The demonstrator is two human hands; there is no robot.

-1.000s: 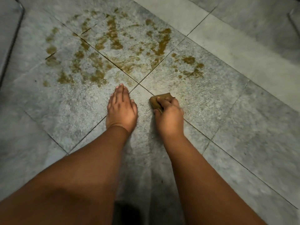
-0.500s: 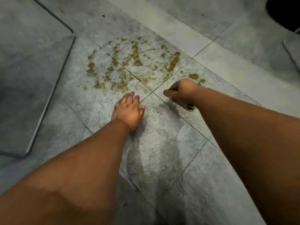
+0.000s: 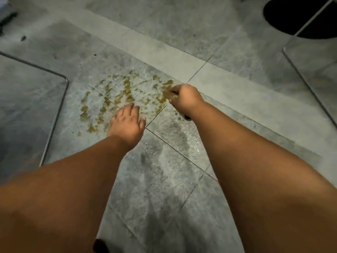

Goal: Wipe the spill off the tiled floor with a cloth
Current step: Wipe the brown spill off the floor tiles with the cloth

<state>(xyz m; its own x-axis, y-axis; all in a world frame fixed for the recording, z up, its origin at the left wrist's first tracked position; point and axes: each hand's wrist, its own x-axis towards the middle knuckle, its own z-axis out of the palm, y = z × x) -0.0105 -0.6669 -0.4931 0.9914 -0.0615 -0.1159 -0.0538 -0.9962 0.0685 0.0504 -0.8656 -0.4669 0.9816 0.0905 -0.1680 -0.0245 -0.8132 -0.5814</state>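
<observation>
A yellow-brown spill (image 3: 125, 95) lies in blotches over the grey tiled floor (image 3: 160, 179), spread across the joint where several tiles meet. My right hand (image 3: 186, 99) is closed in a fist at the spill's right edge, pressing a brownish cloth (image 3: 172, 96) to the floor; only a small edge of the cloth shows under the fingers. My left hand (image 3: 127, 123) rests flat on the floor with fingers apart, at the near edge of the spill, holding nothing.
A thin metal frame (image 3: 56, 114) with a rounded corner lies on the floor at the left. Another metal frame edge (image 3: 308, 88) runs along the right. A dark round shape (image 3: 299, 17) sits at the top right. A pale strip of tile (image 3: 182, 57) crosses behind the spill.
My right hand has moved with the cloth away from me, from below the tile joint to the spill's right edge. The view has pulled back. The left hand stays planted.
</observation>
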